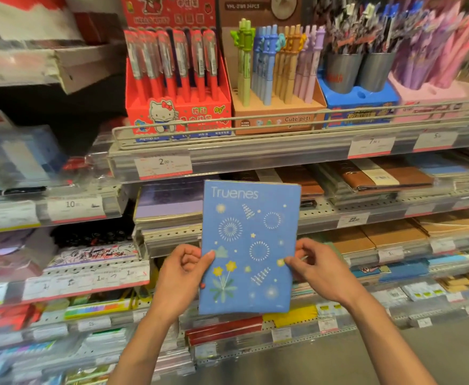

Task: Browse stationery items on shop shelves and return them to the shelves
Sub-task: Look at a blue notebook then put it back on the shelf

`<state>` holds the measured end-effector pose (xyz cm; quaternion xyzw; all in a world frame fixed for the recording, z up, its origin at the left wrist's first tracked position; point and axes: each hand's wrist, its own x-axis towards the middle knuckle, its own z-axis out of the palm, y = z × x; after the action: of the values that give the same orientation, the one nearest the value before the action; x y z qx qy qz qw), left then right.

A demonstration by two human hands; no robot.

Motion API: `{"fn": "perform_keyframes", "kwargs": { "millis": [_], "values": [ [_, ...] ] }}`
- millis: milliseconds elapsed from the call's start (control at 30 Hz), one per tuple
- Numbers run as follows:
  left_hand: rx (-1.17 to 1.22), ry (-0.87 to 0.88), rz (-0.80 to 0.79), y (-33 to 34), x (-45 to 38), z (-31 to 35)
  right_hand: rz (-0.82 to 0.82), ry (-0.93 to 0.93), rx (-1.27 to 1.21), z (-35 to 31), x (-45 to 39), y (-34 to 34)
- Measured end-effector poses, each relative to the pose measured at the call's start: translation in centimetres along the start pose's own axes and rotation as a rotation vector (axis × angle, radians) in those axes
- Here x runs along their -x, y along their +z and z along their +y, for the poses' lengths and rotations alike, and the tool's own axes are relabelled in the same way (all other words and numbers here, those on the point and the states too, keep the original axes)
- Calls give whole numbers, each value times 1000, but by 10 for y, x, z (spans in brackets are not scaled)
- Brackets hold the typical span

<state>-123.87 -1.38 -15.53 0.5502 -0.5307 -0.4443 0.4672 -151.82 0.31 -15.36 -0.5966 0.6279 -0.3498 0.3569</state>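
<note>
The blue notebook point(248, 245) stands upright before the shelves point(255, 154). Your left hand point(182, 269) and right hand point(315, 263) pinch its side edges.

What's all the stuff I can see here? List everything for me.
Notebook: one, blue with firework pattern, held upright in front of the shelves.
Red pen box: one, red, top shelf left.
Pet pens: many, pastel, tan box beside the red one.
Grey cups: two, in a blue stand, top shelf right.
Price tags: several, white, on shelf edges.
Brown notebooks: a few, second shelf right.
Left hand: pinches the notebook's left edge.
Right hand: pinches its right edge.
</note>
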Motion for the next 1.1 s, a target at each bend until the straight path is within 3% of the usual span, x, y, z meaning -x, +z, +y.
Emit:
{"fn": "perform_keyframes", "kwargs": {
  "millis": [200,500,767,867,967,1100],
  "values": [
    [121,-15,107,-18,-1,12,-5,-68,-60,-32,-12,15],
    [355,-44,67,-48,-3,32,137,-85,-365,-89,-30,27],
    [447,-47,201,-48,-7,42,-74,19,-406,-93,-5,30],
    [329,-8,234,-51,-6,46,-80,24,-498,-95,-3,39],
    [40,83,271,-62,0,44,-3,18,-528,-98,-9,46],
    [-249,361,286,-77,15,39,33,-16,-510,-98,-15,58]
  ]
}}
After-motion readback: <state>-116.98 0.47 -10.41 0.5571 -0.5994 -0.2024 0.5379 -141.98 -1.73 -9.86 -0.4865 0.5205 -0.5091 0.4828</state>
